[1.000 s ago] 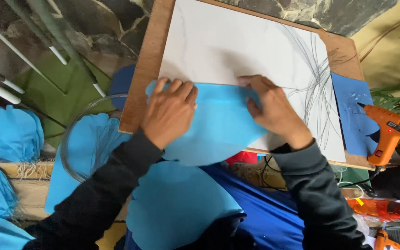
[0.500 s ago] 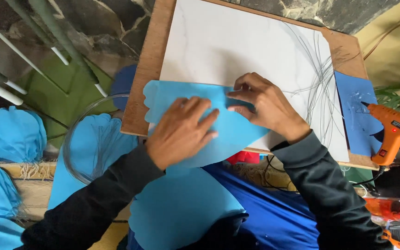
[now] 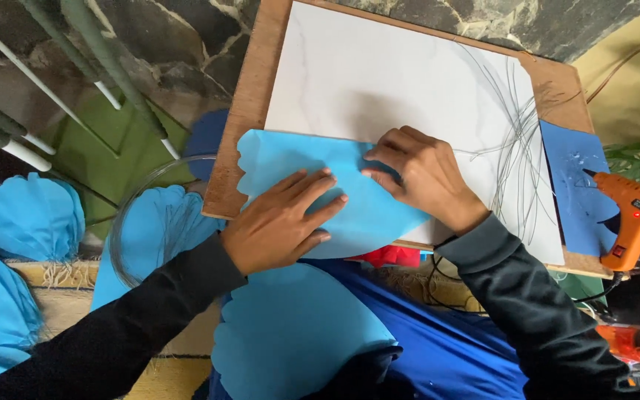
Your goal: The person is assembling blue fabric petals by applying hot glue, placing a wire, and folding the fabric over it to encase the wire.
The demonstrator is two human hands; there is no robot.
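**Two hands flatten a light blue petal-shaped sheet on a white board**

The light blue sheet (image 3: pixel 312 185) lies on the lower left part of the white board (image 3: pixel 379 81), and its rounded bottom edge goes over the front edge of the wooden panel (image 3: pixel 250 96) under the board. The sheet has a scalloped left edge. The left hand (image 3: pixel 279 222) lies flat on the sheet with the fingers spread and pointing to the right, the palm pressing down. The right hand (image 3: pixel 424 174) is at the top right edge of the sheet, with the fingers bent and the fingertips pressing on that edge; I cannot tell if it pinches the sheet or only pushes it down. Both arms wear dark long sleeves.

Thin grey wires (image 3: pixel 516 141) lie in a bundle on the right part of the board. A darker blue piece (image 3: pixel 572 185) lies on the right end of the panel, and an orange glue gun (image 3: pixel 635 218) rests just beside it. More light blue petal shapes (image 3: pixel 31 215) lie at the left, and another large one (image 3: pixel 298 326) is on the lap below the hands.
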